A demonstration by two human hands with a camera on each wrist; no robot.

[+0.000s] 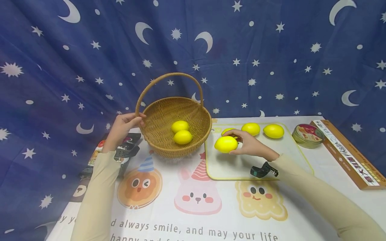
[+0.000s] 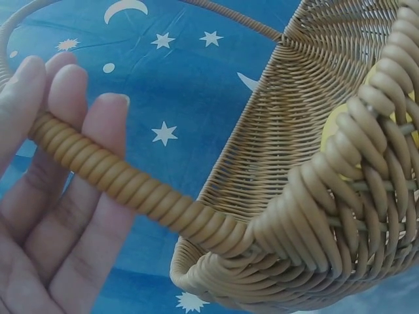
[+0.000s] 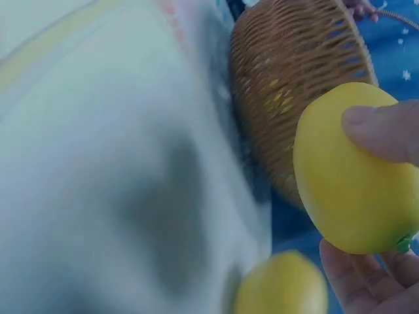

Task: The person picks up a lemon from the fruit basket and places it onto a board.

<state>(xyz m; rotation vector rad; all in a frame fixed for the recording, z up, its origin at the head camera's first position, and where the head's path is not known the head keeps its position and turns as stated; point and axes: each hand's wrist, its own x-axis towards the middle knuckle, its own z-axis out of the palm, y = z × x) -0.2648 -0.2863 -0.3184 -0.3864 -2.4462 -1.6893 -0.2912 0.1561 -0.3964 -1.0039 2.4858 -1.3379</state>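
Note:
A wicker basket [image 1: 161, 113] with a tall arched handle stands left of centre, tilted so its inside faces the front. Two lemons [image 1: 183, 137] lie in it. My left hand [image 1: 125, 125] grips the base of the handle [image 2: 137, 180] at the basket's left side, the fingers wrapped round it in the left wrist view. In my right hand [image 1: 245, 144] a lemon [image 1: 225, 144] is held between thumb and fingers, raised above the white board [image 1: 226, 167], to the right of the basket. The right wrist view shows the thumb pressed on this lemon [image 3: 353, 176].
On the board's back part lie more lemons [image 1: 273, 131], one partly behind my right hand. To the right are a round tin [image 1: 308, 135] and a long pasta box [image 1: 346, 154]. Dark packages [image 1: 129, 140] lie beneath my left wrist. A starry blue curtain [image 1: 241, 83] hangs behind.

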